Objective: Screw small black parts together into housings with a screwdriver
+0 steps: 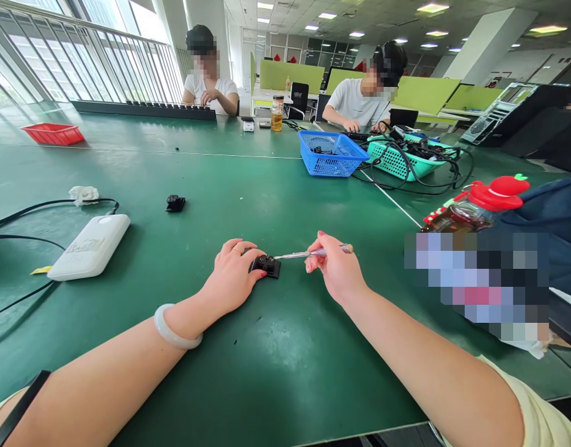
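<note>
On the green table, a small black part [268, 266] with a flat base lies in front of me. My left hand [236, 273] is closed on its left side, thumb at the near edge and fingers at the far edge. My right hand [336, 267] grips a thin screwdriver [319, 252] with a clear handle, held almost level. The screwdriver's tip points left and reaches the black part's right side; whether it touches a screw is too small to tell. A second small black part [175, 203] sits farther off to the left.
A white power bank [90, 247] with black cables lies left, near crumpled tissue [84, 194]. Farther away are a red basket [53, 133], a blue basket [331, 154] and a green basket [401, 162] of cables. A red-capped bottle [472, 205] is right. Two people sit across.
</note>
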A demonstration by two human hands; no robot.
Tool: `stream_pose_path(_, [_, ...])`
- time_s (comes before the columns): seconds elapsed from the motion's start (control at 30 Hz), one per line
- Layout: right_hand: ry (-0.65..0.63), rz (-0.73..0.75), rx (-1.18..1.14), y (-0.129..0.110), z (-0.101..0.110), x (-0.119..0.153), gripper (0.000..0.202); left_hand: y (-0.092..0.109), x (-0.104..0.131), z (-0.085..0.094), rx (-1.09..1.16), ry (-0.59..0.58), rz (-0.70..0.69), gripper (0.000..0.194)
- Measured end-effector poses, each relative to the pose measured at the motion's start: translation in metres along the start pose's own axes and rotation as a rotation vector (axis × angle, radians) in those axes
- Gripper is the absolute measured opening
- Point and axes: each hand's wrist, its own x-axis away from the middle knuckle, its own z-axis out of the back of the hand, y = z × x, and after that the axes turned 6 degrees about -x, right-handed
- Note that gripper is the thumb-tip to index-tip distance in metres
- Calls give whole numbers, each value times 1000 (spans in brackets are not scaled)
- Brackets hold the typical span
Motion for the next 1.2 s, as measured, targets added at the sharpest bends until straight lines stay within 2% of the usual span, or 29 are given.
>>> stream_pose_path(0.2, [133,-230,-162,-3,-1,-3,41,1,0,1,-19,-9,11,26])
stream_pose_path(0.37, [181,-286,-241,-5,-3,-2,36,3,0,2,-14,-22,33,24])
stream_pose_path(0.5, [149,-295,-263,-2,-3,-2,38,2,0,2,-19,-27,24,26])
stream_pose_path(0.6, [80,-228,-245,-1,-3,0,40,2,0,2,-20,-33,19,27])
stream_pose_path(0.73, [-81,-7,-134,-3,-3,7,41,2,0,2,-17,-25,9,25])
stream_pose_path(0.83, [-168,85,-17,-3,-3,12,44,1,0,1,-5,-11,4,25])
stream_pose_path(1.07, [-203,150,169,-1,-5,15,48,-1,0,-2,4,12,-6,25])
stream_pose_path(1.2, [-255,235,334,-2,-4,22,50,0,0,-1,3,7,6,24])
